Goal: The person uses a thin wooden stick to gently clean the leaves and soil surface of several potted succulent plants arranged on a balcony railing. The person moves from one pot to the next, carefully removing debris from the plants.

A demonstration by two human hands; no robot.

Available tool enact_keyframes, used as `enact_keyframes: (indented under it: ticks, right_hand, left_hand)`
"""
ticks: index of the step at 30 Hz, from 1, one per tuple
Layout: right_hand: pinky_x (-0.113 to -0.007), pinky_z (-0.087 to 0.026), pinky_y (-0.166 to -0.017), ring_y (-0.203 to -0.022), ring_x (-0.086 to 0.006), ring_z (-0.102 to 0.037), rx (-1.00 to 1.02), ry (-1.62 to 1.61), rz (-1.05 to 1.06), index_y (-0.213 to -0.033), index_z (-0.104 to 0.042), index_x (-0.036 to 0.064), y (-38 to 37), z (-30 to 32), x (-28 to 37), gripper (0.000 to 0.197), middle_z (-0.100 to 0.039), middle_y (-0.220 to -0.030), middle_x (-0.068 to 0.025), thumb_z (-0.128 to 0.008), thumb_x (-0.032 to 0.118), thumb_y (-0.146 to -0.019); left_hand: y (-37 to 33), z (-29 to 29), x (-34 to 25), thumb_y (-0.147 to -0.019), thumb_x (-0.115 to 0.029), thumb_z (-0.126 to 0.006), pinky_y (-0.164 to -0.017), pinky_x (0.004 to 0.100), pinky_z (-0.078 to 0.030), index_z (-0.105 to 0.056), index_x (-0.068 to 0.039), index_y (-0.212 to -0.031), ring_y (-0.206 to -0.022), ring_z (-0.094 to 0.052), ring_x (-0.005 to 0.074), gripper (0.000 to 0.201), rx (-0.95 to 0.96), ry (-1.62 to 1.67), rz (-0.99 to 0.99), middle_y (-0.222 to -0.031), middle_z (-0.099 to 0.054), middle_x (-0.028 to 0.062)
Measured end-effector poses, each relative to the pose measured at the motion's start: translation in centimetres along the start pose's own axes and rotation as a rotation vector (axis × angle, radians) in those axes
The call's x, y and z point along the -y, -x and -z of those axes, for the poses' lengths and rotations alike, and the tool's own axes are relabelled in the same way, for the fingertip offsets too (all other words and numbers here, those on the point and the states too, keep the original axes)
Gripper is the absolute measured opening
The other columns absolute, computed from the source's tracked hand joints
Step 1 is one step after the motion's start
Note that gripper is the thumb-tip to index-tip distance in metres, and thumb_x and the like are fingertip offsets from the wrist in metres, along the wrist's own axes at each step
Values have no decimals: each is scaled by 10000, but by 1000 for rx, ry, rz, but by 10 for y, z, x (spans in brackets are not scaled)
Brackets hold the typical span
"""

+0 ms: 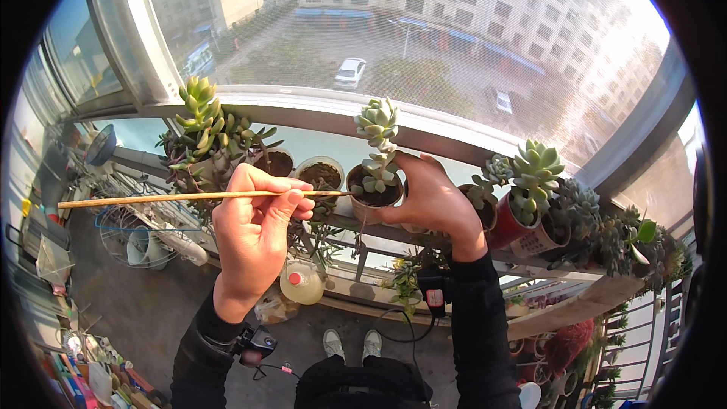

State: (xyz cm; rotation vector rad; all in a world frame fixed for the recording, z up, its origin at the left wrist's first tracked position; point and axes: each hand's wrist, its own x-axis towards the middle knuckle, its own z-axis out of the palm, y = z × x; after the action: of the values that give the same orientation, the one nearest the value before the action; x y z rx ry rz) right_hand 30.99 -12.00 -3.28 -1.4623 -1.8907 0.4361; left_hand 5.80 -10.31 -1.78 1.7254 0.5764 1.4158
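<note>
My left hand (261,220) pinches a long thin wooden chopstick (151,199) between thumb and fingers. The stick lies nearly level, its darker tip reaching the left rim of a small brown flower pot (366,212). Dark soil fills this pot, and a tall pale green succulent (377,123) rises from it, with a bare stretch of stem below the top rosette. Around the pot's right side curves my right hand (439,201), thumb against the front and fingers behind the plant; the fingertips are partly hidden. Just left stands a pot of soil (321,174).
A leafy succulent cluster (204,129) crowds the ledge at left. Along the right stand a red pot (522,220) and several more succulents. Below the ledge is a yellowish jug (302,283) with a red cap. A large window frame (318,103) borders the far side.
</note>
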Motion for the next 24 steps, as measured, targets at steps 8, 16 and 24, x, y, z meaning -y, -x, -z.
enact_keyframes:
  ticks: [8,16,24]
  right_hand:
    - [-500,-361,-1063,-909,-337,-662,-134,149,-38,-1019,-641,62,8,-12,4,550,-702,-896,-116,-829,449,-678]
    - [-511,-352,-1088,-927,-335,-678,-233,346,-112,-1098,-645,46,12,-22,12,632,-718,-924,-139,-820,492,-686]
    - [-536,-330,-1113,-905,-356,-675,-284,392,-138,-1022,-618,30,13,-28,14,615,-708,-886,-149,-824,491,-672]
  left_hand:
    - [-6,0,-4,-998,18,-586,-712,282,-609,-502,0,-992,-780,-697,153,86,-68,22,-31,-978,-699,177]
    - [-18,-1,-13,-994,15,-595,-712,261,-593,-508,-1,-983,-779,-687,138,89,-115,-27,-126,-970,-696,146]
    - [-43,9,-59,-983,11,-612,-667,234,-581,-544,-10,-971,-751,-681,116,72,-98,-181,-204,-878,-677,92]
